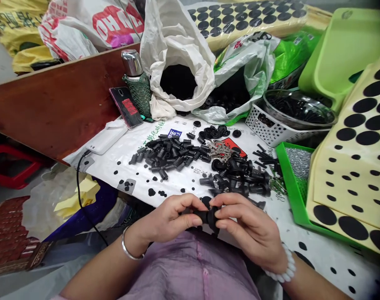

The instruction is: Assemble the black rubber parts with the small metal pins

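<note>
The scene is covered by a single view, taken from a camera worn on the person's head and faced forward and down. The lilac buttoned cloth shirt [180, 266] is looked down upon and cut off by the bottom edge. The left bare hand [167, 218] and right bare hand [255, 231] are seen close up, from above and behind. Beyond them, the white printed work surface [174, 183] is viewed at a slant. Farther off, the open-mouthed white sack [177, 41] is cropped by the top edge. A wide field is taken in, with the red plastic stool [11, 182] included at left.
</note>
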The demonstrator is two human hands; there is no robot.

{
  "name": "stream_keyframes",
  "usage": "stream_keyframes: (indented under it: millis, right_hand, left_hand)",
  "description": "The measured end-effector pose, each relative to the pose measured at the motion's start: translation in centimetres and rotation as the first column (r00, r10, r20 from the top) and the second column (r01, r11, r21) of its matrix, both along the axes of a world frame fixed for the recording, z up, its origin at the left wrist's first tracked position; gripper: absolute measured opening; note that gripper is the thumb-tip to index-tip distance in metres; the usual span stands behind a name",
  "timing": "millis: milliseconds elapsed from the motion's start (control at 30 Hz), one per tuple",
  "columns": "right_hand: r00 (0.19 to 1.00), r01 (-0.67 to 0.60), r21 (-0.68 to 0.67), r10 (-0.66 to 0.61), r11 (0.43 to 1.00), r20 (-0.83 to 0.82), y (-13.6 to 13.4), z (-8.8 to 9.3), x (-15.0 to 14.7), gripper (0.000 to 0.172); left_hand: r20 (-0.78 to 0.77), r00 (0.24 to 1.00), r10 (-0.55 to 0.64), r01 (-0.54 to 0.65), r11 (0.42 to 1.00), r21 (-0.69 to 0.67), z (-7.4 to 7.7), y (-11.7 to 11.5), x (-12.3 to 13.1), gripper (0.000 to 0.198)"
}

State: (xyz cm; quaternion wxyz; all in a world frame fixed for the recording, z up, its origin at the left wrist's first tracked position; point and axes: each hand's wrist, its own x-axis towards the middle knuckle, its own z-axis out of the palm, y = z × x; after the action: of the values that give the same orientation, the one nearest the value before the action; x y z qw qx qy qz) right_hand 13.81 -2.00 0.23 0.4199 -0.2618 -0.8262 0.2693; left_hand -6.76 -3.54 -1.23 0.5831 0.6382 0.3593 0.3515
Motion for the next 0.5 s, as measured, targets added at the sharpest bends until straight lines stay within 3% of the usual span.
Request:
stream_keyframes:
  millis: [100,200,300,400,500]
  right_hand:
    - [0.999,0.014,0.026,-0.015,1.000,0.036,0.2,-0.2,0.2,0.012]
    - [0.984,-0.022,0.137,-0.002,0.990,0.177,0.3,-0.1,1.0,0.023]
    - [0.928,-0.130,0.226,0.038,0.965,0.371,0.3,0.4,1.9,0.040]
    - [0.895,-0.158,0.288,0.014,0.944,0.447,0.1,0.8,2.2,0.038]
    - [0.907,-0.120,0.344,-0.038,0.931,0.419,-0.2,0.8,1.9,0.034]
  left_hand:
    - [0.142,0.990,0.012,0.017,0.979,-0.203,-0.5,0.1,0.3,0.021]
    - [0.230,0.972,0.043,0.035,0.945,-0.325,-0.8,0.4,0.6,0.023]
    - [0.282,0.958,0.046,0.061,0.930,-0.361,-0.8,0.6,0.8,0.023]
    - [0.315,0.949,0.013,0.107,0.927,-0.359,-0.9,0.6,1.0,0.021]
    - [0.340,0.940,0.001,0.124,0.931,-0.344,-1.0,0.3,1.3,0.017]
